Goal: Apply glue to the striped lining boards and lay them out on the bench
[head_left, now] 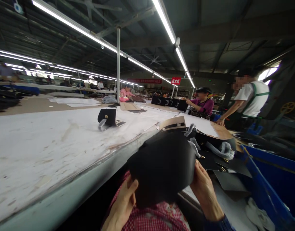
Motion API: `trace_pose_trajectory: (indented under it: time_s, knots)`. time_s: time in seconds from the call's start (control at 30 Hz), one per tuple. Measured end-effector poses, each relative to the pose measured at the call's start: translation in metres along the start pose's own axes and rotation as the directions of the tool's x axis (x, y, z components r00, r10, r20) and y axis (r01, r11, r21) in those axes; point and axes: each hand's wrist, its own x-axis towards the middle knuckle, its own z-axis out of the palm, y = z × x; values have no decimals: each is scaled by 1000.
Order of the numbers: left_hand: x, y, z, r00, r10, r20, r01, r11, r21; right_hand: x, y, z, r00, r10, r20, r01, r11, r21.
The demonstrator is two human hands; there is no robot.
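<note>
Between my two hands, above my lap, is a black flat panel that looks like leather; its edges are slightly blurred. My left hand grips its lower left edge, the thumb lying along the side. On the opposite edge, my right hand pinches the panel, with the fingers partly hidden behind it. Just beyond the right hand lie several black bag pieces with gold clasps and handles wrapped in clear plastic. A beige and black panel stands behind the held one.
A long white worktable runs along the left, with a black bag piece with a gold clasp on it. Blue bins stand at the right. A white glove lies at lower right. Co-workers are farther back.
</note>
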Motion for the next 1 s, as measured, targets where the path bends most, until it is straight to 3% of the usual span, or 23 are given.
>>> trace_pose_trajectory:
  time_s: [0.03,0.1,0.17,0.2,0.27,0.3,0.37,0.43,0.5,0.57,0.67,0.77,0.9,1.0]
  knots:
    - [-2,4,0,1000,-11,18,12,1000,-17,-8,2,-1,999,32,9,-32,999,3]
    - [-4,15,-1,998,49,-50,-47,998,53,-16,6,-6,999,34,-36,-36,998,-59]
    - [-7,24,1,979,182,-95,-152,954,256,-18,8,-12,984,-119,-135,85,967,-239]
    - [-9,28,4,970,236,-53,-198,900,388,-18,8,-13,962,-234,-137,173,918,-356]
    - [-13,32,15,956,264,130,-287,735,614,-19,6,-12,919,-394,23,347,778,-524]
    - [-15,34,23,941,245,235,-339,641,689,-21,5,-9,912,-380,158,401,739,-541]
    - [-16,38,39,894,219,392,-449,449,773,-24,2,0,902,-210,376,398,743,-539]
    - [-7,48,50,874,226,431,-484,316,816,-27,1,9,901,-29,433,294,776,-559]
    - [15,67,52,884,274,380,-447,255,857,-27,2,12,933,8,359,214,789,-575]
    - [49,92,47,888,376,266,-363,217,906,-27,5,9,965,-42,260,190,795,-576]
    - [114,135,32,848,528,49,-143,140,980,-30,7,1,980,-44,195,152,796,-586]
    - [170,168,20,810,567,-150,86,140,987,-36,3,-5,975,-30,220,157,797,-584]
    - [217,183,10,752,576,-322,278,166,946,-41,-3,-5,974,-62,219,176,816,-550]
    - [236,182,-6,742,562,-366,312,194,930,-42,-5,-5,978,-81,192,171,837,-520]
